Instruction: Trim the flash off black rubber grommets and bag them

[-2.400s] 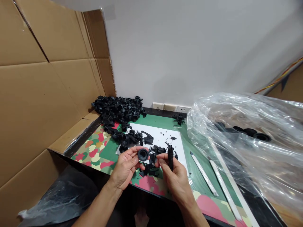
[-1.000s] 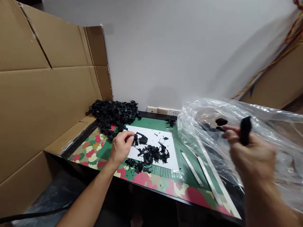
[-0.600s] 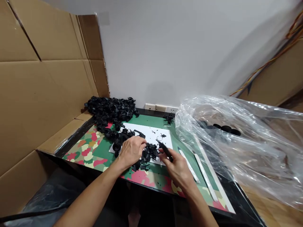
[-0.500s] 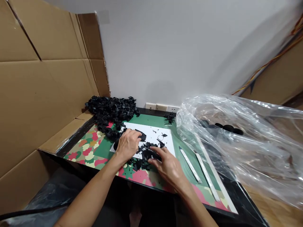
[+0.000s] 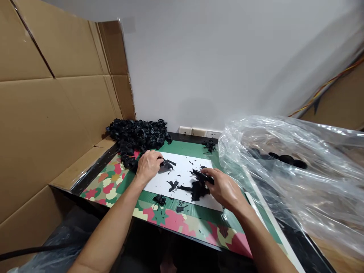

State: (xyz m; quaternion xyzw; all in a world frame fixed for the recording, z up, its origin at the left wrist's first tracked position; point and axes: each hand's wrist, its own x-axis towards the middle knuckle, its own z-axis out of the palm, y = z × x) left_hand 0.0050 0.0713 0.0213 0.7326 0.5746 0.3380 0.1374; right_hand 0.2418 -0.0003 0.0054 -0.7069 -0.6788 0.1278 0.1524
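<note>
My left hand (image 5: 148, 165) rests on the white sheet (image 5: 182, 177), and its fingertips pinch a small black rubber piece (image 5: 167, 165) beside the big heap of black rubber parts (image 5: 136, 137). My right hand (image 5: 225, 188) is closed around a slim black tool (image 5: 203, 176). That tool's tip lies over a clump of black scraps (image 5: 195, 188) on the sheet's right half. More black scraps (image 5: 159, 199) lie on the camouflage-pattern mat (image 5: 182, 222) near the front edge.
Cardboard walls (image 5: 51, 113) close off the left side. A large clear plastic bag (image 5: 298, 189) with black rings (image 5: 287, 158) inside fills the right. Wall sockets (image 5: 199, 132) and a small scrap pile (image 5: 209, 145) sit at the back. A dark plastic bag (image 5: 45, 254) hangs lower left.
My hands have moved apart. The left went back toward the heap, the right shifted right with the tool, and the scraps now lie further right. The white strips are hidden behind my right arm.
</note>
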